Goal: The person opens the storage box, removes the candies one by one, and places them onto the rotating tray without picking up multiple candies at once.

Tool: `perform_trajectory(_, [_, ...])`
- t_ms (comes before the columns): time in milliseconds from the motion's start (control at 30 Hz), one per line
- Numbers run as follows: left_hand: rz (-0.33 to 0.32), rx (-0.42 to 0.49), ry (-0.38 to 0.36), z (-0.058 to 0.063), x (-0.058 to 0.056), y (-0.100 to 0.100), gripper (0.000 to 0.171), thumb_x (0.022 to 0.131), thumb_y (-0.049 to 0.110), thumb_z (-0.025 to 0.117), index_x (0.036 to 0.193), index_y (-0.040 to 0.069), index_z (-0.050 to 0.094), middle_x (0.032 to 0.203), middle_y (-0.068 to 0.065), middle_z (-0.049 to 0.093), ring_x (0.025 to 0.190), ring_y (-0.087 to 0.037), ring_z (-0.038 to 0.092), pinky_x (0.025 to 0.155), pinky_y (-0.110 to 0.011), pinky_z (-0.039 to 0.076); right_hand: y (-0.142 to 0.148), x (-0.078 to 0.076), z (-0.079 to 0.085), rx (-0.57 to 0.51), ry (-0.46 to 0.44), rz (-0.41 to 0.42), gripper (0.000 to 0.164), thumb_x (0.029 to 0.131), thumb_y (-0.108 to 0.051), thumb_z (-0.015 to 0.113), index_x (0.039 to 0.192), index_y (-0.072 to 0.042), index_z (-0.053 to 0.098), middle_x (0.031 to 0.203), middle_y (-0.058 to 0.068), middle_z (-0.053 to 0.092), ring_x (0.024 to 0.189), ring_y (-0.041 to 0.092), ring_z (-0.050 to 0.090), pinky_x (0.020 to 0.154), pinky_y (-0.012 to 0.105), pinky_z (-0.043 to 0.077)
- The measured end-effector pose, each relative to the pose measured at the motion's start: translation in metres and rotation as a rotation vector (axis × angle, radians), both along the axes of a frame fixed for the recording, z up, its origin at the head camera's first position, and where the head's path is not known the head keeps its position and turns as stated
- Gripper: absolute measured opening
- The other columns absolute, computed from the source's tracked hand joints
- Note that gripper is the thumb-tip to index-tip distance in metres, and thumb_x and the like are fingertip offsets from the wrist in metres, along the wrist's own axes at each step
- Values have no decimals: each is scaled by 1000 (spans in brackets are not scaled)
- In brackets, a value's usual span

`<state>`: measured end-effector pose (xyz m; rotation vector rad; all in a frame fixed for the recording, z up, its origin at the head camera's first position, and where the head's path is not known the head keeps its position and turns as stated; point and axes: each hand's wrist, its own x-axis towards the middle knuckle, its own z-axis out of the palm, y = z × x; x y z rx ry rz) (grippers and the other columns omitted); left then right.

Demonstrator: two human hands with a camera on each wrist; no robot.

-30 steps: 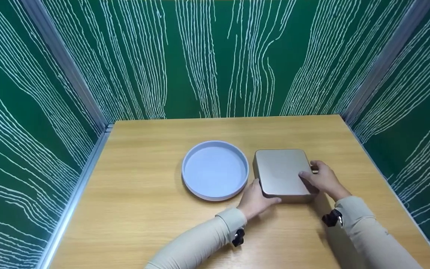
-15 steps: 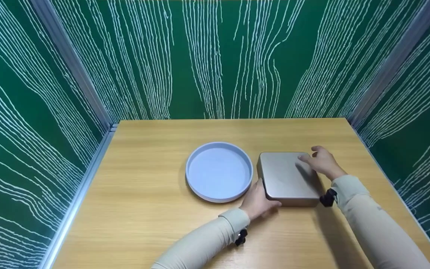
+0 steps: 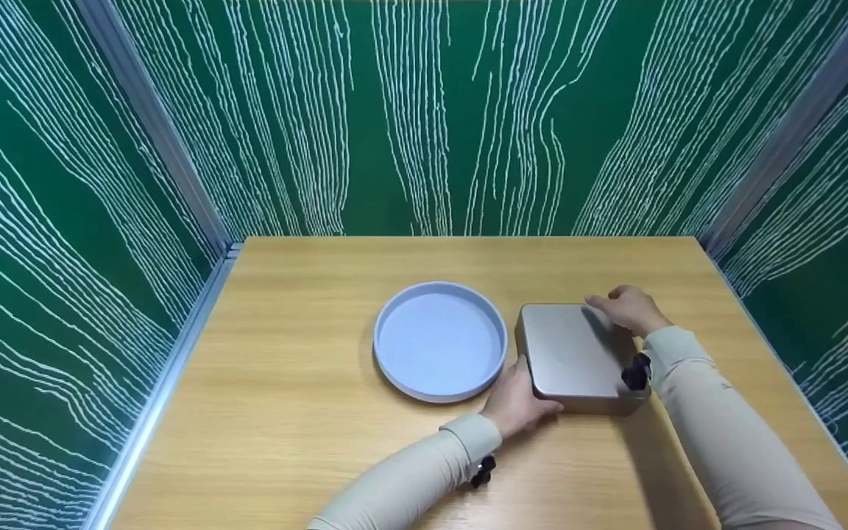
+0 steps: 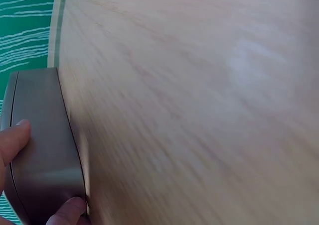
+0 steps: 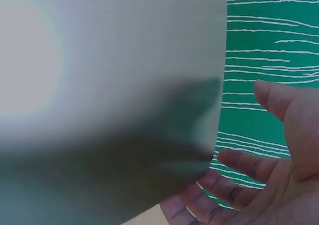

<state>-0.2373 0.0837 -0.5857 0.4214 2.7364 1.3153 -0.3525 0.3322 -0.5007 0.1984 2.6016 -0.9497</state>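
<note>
A square metal tin (image 3: 571, 353) with rounded corners and a flat lid rests on the table, lid up. My left hand (image 3: 516, 403) grips its near left corner, thumb along the front wall. In the left wrist view, one fingertip (image 4: 22, 128) lies on the tin's side wall (image 4: 45, 105) near the lid seam, another low by the table. At the far right corner, my right hand (image 3: 630, 309) reaches over with spread fingers. The right wrist view shows its fingertips (image 5: 204, 177) right at the lid's edge, the thumb (image 5: 271, 98) held off to one side.
A round light-blue plate (image 3: 439, 342) with a raised rim sits just left of the tin, close to my left hand. The wooden table (image 3: 269, 368) is bounded by green walls (image 3: 365, 118) with white lines and metal corner posts (image 3: 166, 132).
My right hand has gone from the tin's right side, up over the lid, to its far right corner. My left hand keeps its grip on the corner. The whole scene shifts slightly rightward in view.
</note>
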Motion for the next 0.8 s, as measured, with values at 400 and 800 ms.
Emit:
perform_trajectory(400, [13,-8,-36,0,-2,-1,83,80,28,99,148,10,56,139,-4,68,128,-13,65,118,-23,48,-8,-14,-9,97,-25,16,100,108,-61,49,157,23,27,158,46,37,142,56,45,123,67,43])
perform_trajectory(800, [-8,-6,-12,1,0,-3,81,80,28,99,146,9,56,137,-3,69,127,-12,65,117,-22,49,-19,-24,-18,249,-81,-50,117,99,-76,56,156,23,29,145,47,47,118,48,56,110,63,55])
